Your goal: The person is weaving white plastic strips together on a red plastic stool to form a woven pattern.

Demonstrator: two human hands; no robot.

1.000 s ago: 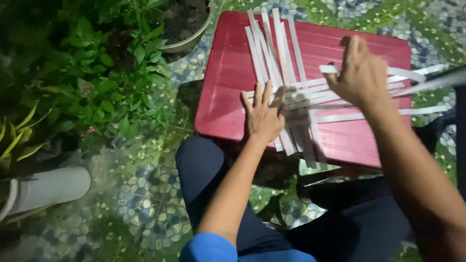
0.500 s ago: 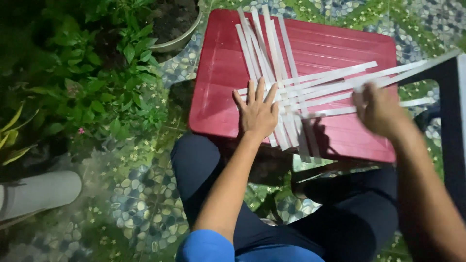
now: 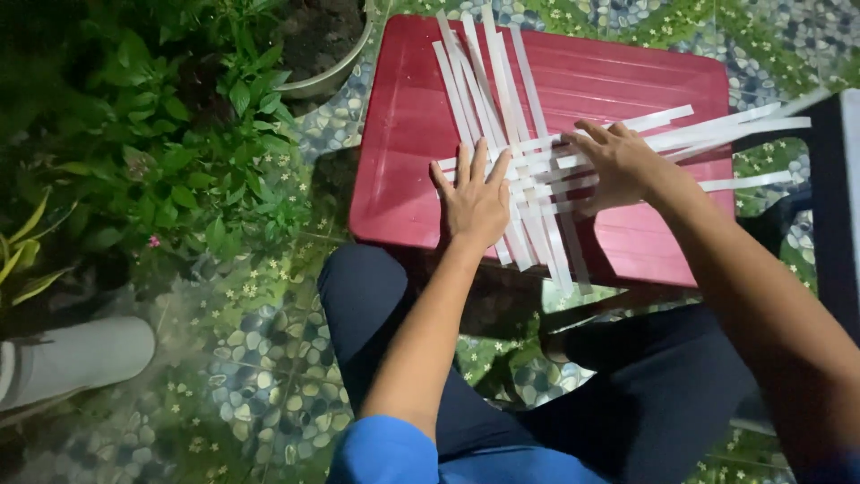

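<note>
White strips crossed on red stool top: left hand spread flat pins lengthwise set near front edge; right hand spread flat over crosswise strips.

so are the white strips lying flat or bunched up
Flat: the long white strips lie crisscrossed on the red plastic surface, both hands pressed on them.

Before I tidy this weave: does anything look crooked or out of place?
Yes. The long white strips fan out unevenly toward the far edge of the red board instead of lying parallel, and the crosswise strips overhang its right edge.
</note>
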